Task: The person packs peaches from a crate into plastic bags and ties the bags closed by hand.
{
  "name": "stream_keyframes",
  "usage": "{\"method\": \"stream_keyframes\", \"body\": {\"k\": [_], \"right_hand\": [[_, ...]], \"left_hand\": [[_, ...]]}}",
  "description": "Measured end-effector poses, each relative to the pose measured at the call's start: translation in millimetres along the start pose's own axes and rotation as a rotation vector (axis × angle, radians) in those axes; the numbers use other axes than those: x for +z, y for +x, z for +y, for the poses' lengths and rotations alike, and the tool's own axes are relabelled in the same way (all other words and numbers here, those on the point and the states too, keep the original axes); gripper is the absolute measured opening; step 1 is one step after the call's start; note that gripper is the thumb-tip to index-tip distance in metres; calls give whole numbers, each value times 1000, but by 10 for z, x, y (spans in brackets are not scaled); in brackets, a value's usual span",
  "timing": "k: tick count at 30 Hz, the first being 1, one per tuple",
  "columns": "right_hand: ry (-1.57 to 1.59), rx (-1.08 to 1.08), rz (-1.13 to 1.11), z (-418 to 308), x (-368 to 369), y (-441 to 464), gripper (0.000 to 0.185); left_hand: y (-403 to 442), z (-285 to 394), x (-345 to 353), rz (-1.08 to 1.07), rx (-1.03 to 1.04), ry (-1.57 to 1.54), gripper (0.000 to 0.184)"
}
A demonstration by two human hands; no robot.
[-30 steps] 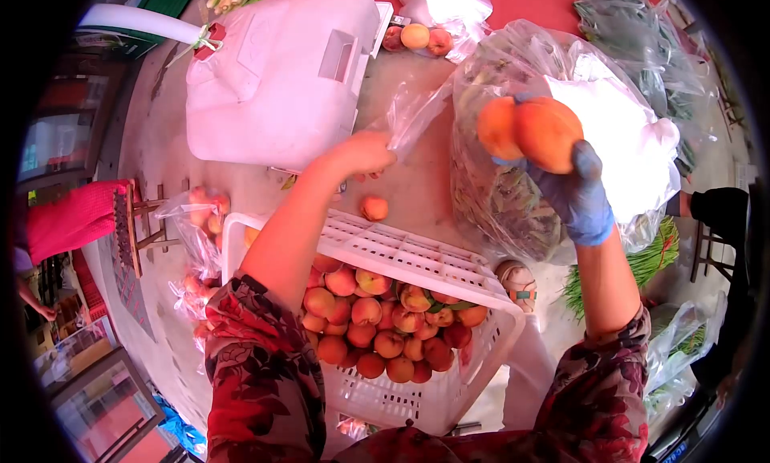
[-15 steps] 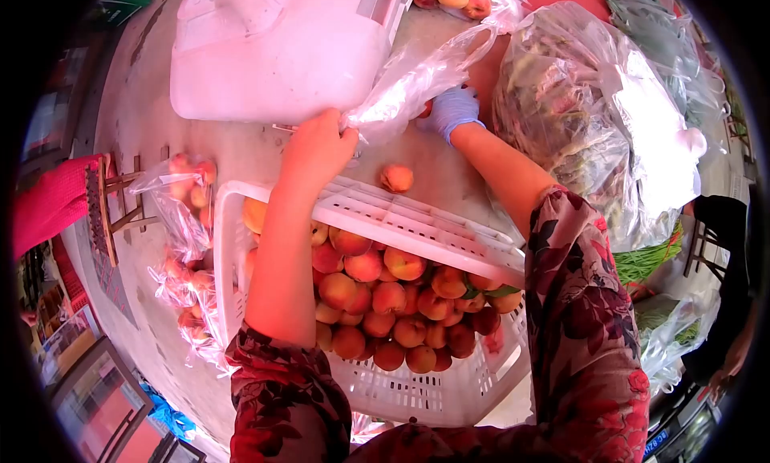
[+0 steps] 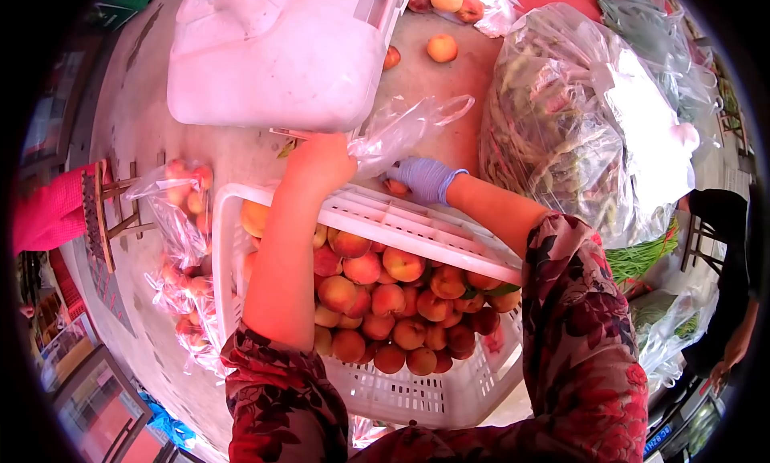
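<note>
My left hand (image 3: 322, 162), bare and closed, grips the edge of a clear plastic bag (image 3: 405, 134) above the crate's far rim. The bag spreads to the right, its handle loop sticking up. My right hand (image 3: 423, 180) wears a blue glove and has its fingers around a peach (image 3: 395, 187) just beyond that rim, below the bag. Beneath my forearms, a white plastic crate (image 3: 425, 226) holds a heap of peaches (image 3: 389, 300). Farther off, a loose peach (image 3: 442, 48) and another peach (image 3: 391, 58) lie on the tabletop.
A large white plastic container (image 3: 273, 70) stands at the back left. On the right is a big clear bag of greens (image 3: 553, 118), with green stalks (image 3: 646, 254) beside it. Bagged peaches (image 3: 188, 190) lie at left. A person in black (image 3: 718, 278) is at the far right.
My right hand has come back toward the crate and closed on the loose peach there. The bag has sunk lower, and my left hand has dropped slightly. Two peaches farther back now show.
</note>
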State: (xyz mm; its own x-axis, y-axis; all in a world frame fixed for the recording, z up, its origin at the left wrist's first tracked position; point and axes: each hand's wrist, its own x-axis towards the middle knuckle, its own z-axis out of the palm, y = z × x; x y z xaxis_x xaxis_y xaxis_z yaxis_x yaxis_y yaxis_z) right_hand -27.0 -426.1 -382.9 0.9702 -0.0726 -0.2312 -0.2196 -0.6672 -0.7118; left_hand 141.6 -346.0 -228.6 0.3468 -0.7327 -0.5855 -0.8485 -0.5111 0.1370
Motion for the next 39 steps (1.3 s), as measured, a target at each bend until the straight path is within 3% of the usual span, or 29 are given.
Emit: {"method": "stream_keyframes", "body": {"k": [1,3,5,8,11,14,15,16,17,18,20,23,26,29,32,35,38,39], "right_hand": [[23,54,43,60,-12,-14,39],[119,375,137,253,-138,-2,39],[334,500,602,366,-318,-59,49],[660,713,902,655,-488,52,54],[858,768,1128,995,-425,282,58],[1273,730,1444,1138,-426,488,56],[1244,705,1459,913,-545,404,54],[1246,538,1501,1010,-463,467,55],[1029,605,1389,1132,-366,478,50],[886,632,1415,1146,-269,537,37],[832,608,1110,624,-490,259,26],[625,497,968,543,-509,221,22],[156,427,862,543,-698,265,27],[-120,413,818,478,-868,476,37],[-392,241,770,695,-915,896,43],[-514,301,569,842,-1097,1270,62],[-619,289,302,956,-1290,1512,68],[-624,112,485,1175,-1181,1710,55]], "left_hand": [[21,-16,23,-9,-17,9,27],[48,-17,29,-52,-43,52,25],[42,0,21,-126,-63,128,25],[66,-33,45,-133,-54,113,29],[81,-40,41,-175,-53,122,30],[76,-32,36,-145,-75,116,34],[84,-26,34,-145,-75,101,33],[88,-31,25,-148,-76,87,32],[95,-19,24,-151,-77,74,32],[102,-5,32,-141,-64,77,32],[81,-3,28,-110,-62,76,32],[-23,168,-61,6,-16,140,27],[30,273,-181,88,72,217,20],[199,368,-438,262,211,198,15],[426,379,-587,496,345,151,11],[664,339,-503,786,387,130,8],[789,280,-465,962,460,65,9],[836,237,-439,996,458,58,11]]}}
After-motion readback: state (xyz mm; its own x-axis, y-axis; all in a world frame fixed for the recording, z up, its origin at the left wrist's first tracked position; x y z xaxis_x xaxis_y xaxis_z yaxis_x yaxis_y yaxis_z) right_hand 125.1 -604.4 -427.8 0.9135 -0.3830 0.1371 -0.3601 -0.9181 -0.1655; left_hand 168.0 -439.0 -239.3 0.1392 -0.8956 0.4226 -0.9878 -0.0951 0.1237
